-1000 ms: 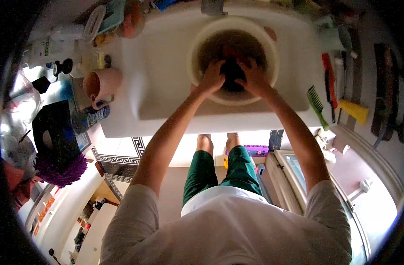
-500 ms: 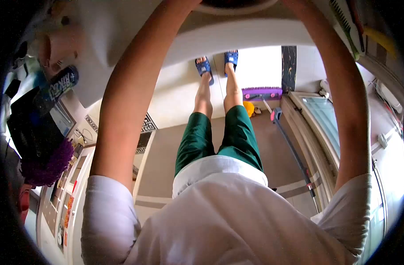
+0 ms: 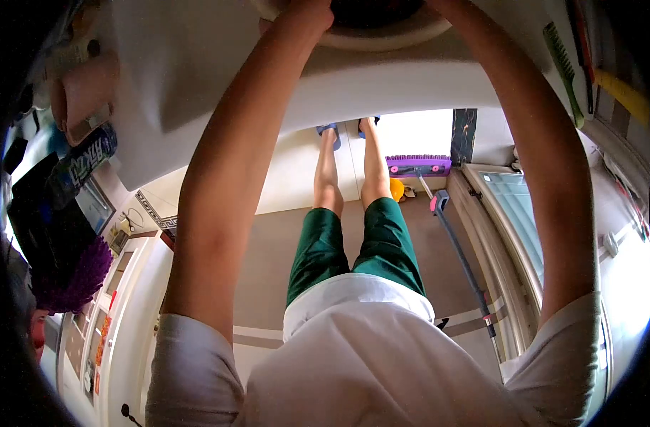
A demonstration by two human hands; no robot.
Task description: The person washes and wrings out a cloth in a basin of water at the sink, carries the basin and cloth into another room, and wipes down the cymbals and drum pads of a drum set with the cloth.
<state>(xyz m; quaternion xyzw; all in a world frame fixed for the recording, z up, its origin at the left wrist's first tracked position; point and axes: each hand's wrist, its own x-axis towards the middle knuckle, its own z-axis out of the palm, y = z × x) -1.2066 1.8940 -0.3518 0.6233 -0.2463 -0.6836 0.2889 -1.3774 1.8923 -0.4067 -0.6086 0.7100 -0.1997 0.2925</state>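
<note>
Both my arms reach up to the top edge of the head view, over a pale, smooth basin-like surface (image 3: 176, 78). Between my wrists is a round, light-rimmed bowl (image 3: 385, 41) with something dark inside, cut off by the frame. My left hand (image 3: 314, 13) is at the bowl's left side, only partly visible, with its fingers hidden. The right forearm runs to the bowl's right side, and my right hand lies beyond the top edge. What either hand holds does not show.
At right are a green comb (image 3: 565, 75) and a yellow object (image 3: 624, 96). At left are a pink cup (image 3: 87, 89) and a dark lettered tube (image 3: 87, 160). A purple-headed broom (image 3: 419, 166) rests on the floor beside a glass-paned frame (image 3: 513, 196).
The view has tilted, so the body, floor and broom sit lower in the frame. More of the bowl and part of my left hand have come into sight.
</note>
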